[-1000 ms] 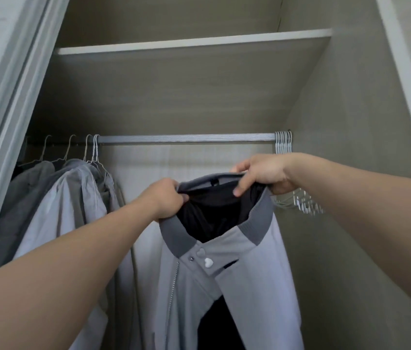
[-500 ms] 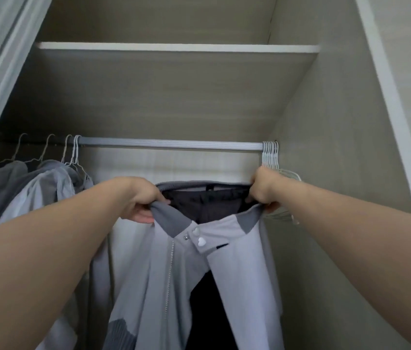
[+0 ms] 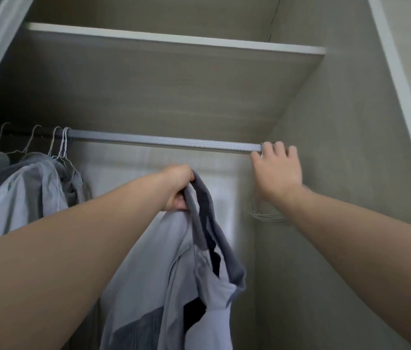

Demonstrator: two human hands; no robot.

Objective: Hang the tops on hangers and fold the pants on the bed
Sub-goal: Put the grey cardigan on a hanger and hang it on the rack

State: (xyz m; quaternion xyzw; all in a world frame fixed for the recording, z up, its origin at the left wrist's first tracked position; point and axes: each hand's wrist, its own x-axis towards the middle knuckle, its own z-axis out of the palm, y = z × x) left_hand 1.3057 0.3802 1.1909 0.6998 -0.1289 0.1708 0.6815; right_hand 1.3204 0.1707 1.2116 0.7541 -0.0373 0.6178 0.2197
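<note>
Closest in, the grey jacket (image 3: 181,286) dangles straight down from the left hand (image 3: 177,188), long axis pretty much vertical, zipper side toward the camera. That hand's fingers (image 3: 177,204) are bunched tight round the dark collar (image 3: 200,198), so the whole thing hangs off one fist.

Up and to the right of those fingers, the right hand (image 3: 276,173) is at the far right end of the closet rod (image 3: 164,141). Its fingers (image 3: 278,150) are up against the hooks of the empty wire hangers (image 3: 267,216), whose bodies poke out just below the wrist. It's too blurry to tell if they've closed on a hook or are only touching.

Either way the right hand is clearly the one nearer a hanger, with the collar down-left of it. Further left of both hands, the hung tops (image 3: 22,188) crowd the rod's other end, and the shelf (image 3: 174,41) sits above.
</note>
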